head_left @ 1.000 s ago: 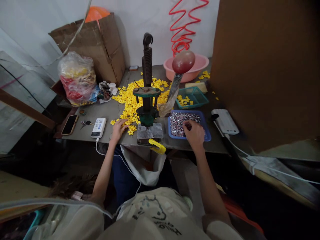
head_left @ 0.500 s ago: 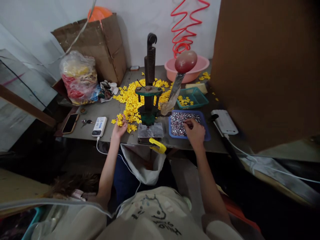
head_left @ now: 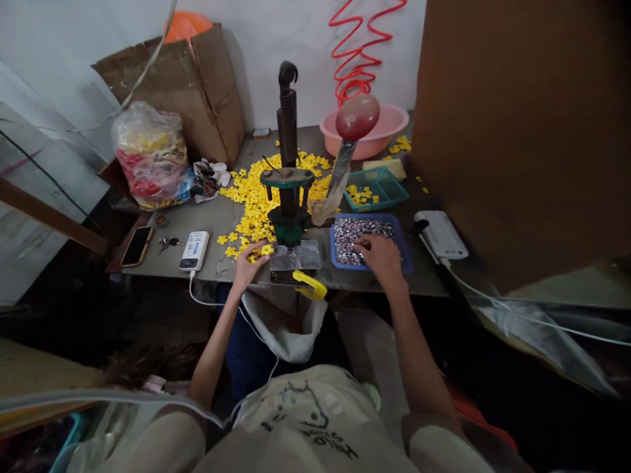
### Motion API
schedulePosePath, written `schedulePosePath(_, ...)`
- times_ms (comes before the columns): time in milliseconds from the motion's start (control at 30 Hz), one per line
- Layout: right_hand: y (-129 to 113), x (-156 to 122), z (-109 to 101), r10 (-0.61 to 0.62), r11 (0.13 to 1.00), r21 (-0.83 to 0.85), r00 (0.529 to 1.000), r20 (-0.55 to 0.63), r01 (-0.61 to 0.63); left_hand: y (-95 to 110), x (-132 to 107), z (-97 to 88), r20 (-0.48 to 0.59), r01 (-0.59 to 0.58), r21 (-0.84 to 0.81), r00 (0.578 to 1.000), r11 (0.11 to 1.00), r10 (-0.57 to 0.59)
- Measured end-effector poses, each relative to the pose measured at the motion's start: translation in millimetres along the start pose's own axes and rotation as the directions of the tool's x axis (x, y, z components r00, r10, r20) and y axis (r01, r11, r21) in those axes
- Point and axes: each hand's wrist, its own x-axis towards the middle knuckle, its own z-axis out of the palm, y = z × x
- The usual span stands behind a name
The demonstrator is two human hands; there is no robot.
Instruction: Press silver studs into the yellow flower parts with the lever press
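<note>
Between the thumb and fingers of my left hand is a yellow flower-shaped piece, close to the left edge of the metal base plate of a hand press. Over the blue tray my right hand has its fingertips pinched together, among small shiny silvery pieces. What the right fingertips hold, if anything, is too small to make out. Behind the press spreads a heap of yellow flower-shaped pieces. The press lever ends in a reddish egg-shaped knob.
A yellow handle-like part juts from the front edge above an open white bag. To the left lie a power bank, keys and a phone. Right are a green basket, a pink basin and a white device.
My left hand has moved right, from the edge of the yellow heap to beside the press plate, with a yellow piece at its fingertips. My right hand stays pinched over the blue tray.
</note>
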Motion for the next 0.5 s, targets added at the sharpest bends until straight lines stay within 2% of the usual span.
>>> schedulePosePath(67,-2.2,-0.3,-1.1,0.004,1.0,-0.001,1.0,-0.01,-0.004,1.2,-6.1,5.6,0.054,-0.1,0.103,0.994,0.99,0.095)
schedulePosePath(133,-5.9,-1.4,-4.2,-0.002,1.0,0.004,0.999,-0.052,0.002,3.3,-8.0,12.2,0.105,-0.16,0.177,0.984,0.971,0.143)
schedulePosePath(300,-26.6,-6.8,-14.3,0.076,0.991,0.12,0.984,-0.163,-0.057,6.7,-6.1,28.2,0.155,-0.156,0.226,0.98,0.961,0.123)
schedulePosePath(400,-53.7,-16.1,-10.6,0.019,0.938,0.347,0.994,-0.106,0.019,8.8,-7.7,34.2,0.162,-0.153,0.201,0.979,0.968,0.121)
schedulePosePath(500,-87.0,-28.9,5.7,-0.116,0.805,0.587,0.993,0.014,0.086,12.9,-11.0,36.3,0.186,-0.161,0.211,0.975,0.964,0.122)
